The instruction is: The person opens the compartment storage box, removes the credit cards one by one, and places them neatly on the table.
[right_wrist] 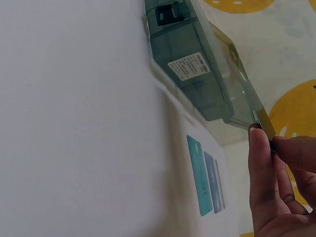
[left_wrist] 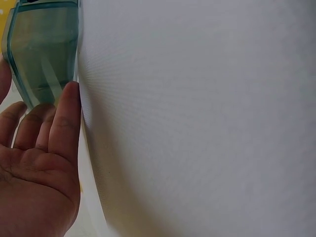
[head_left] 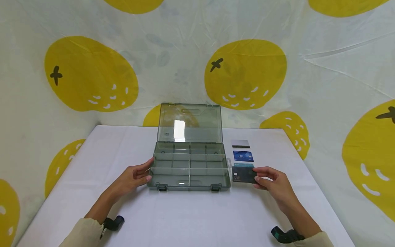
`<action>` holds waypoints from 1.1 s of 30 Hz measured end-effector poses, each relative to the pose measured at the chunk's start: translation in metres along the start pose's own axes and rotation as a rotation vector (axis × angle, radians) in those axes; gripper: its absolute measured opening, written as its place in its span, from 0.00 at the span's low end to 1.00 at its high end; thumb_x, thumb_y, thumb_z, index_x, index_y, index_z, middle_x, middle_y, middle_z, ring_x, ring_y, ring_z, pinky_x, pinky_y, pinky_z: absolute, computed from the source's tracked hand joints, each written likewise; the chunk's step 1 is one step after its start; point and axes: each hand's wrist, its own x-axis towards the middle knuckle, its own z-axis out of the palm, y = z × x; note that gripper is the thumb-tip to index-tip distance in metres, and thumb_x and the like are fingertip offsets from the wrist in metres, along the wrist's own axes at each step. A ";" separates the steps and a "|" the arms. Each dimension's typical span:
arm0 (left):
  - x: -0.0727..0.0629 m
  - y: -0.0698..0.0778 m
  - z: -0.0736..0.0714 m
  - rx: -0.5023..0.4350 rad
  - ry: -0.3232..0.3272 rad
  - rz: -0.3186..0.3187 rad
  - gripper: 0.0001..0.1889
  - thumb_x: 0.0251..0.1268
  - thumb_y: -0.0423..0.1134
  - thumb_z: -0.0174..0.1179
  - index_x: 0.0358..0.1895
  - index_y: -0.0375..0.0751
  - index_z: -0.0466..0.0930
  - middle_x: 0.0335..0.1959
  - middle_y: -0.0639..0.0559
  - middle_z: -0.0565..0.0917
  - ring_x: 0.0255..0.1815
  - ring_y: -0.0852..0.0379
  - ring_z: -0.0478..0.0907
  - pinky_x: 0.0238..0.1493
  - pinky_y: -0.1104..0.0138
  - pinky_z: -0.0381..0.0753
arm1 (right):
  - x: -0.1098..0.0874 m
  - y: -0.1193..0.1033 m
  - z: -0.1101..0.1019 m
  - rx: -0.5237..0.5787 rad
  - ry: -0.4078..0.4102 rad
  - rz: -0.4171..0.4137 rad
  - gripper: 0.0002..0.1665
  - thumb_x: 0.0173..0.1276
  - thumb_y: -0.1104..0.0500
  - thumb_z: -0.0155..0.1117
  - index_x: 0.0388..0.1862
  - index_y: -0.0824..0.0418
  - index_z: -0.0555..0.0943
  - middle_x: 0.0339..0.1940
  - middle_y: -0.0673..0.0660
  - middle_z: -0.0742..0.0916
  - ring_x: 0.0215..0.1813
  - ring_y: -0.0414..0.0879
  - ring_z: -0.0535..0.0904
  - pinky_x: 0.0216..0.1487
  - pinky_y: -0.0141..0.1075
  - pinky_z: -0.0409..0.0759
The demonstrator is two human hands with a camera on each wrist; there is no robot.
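Observation:
A grey see-through compartment box (head_left: 189, 188) stands with its lid (head_left: 203, 123) raised. My left hand (head_left: 131, 180) touches the box's left side, its fingers fairly straight against the wall in the left wrist view. Between thumb and fingers, my right hand (head_left: 274, 185) pinches a black VIP card (head_left: 242, 175) by its right end, just right of the box. That card hovers over a teal card (right_wrist: 199, 175), covering most of it in the head view. Behind lie a blue VIP card (head_left: 243, 156) and a pale card with a dark stripe (head_left: 240, 143).
White cloth covers the table (head_left: 185, 219), and a curtain with yellow fruit prints (head_left: 245, 73) hangs behind it. Clear dividers (head_left: 172, 168) split the box into several compartments. Two dark latches (head_left: 162, 187) sit on its front. A white label (right_wrist: 189, 66) shows on its outside.

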 end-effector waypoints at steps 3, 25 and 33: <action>0.000 0.001 0.000 0.000 0.002 -0.003 0.40 0.79 0.34 0.63 0.86 0.40 0.52 0.88 0.41 0.51 0.82 0.29 0.61 0.66 0.80 0.75 | 0.000 0.005 -0.003 -0.001 -0.017 0.016 0.24 0.75 0.66 0.68 0.69 0.65 0.80 0.54 0.59 0.84 0.47 0.43 0.88 0.50 0.36 0.92; 0.002 -0.003 0.001 -0.035 -0.003 0.005 0.40 0.79 0.33 0.62 0.87 0.42 0.52 0.88 0.42 0.51 0.83 0.30 0.59 0.68 0.78 0.75 | 0.008 0.033 -0.017 -0.091 -0.006 0.104 0.23 0.75 0.67 0.67 0.68 0.67 0.81 0.50 0.60 0.84 0.44 0.47 0.86 0.44 0.38 0.93; 0.003 -0.002 0.001 -0.033 0.001 -0.002 0.41 0.78 0.33 0.63 0.86 0.40 0.52 0.88 0.42 0.51 0.83 0.30 0.59 0.66 0.81 0.74 | 0.005 0.034 -0.021 -0.256 0.018 0.049 0.23 0.72 0.62 0.73 0.64 0.64 0.84 0.48 0.59 0.90 0.39 0.46 0.88 0.39 0.35 0.91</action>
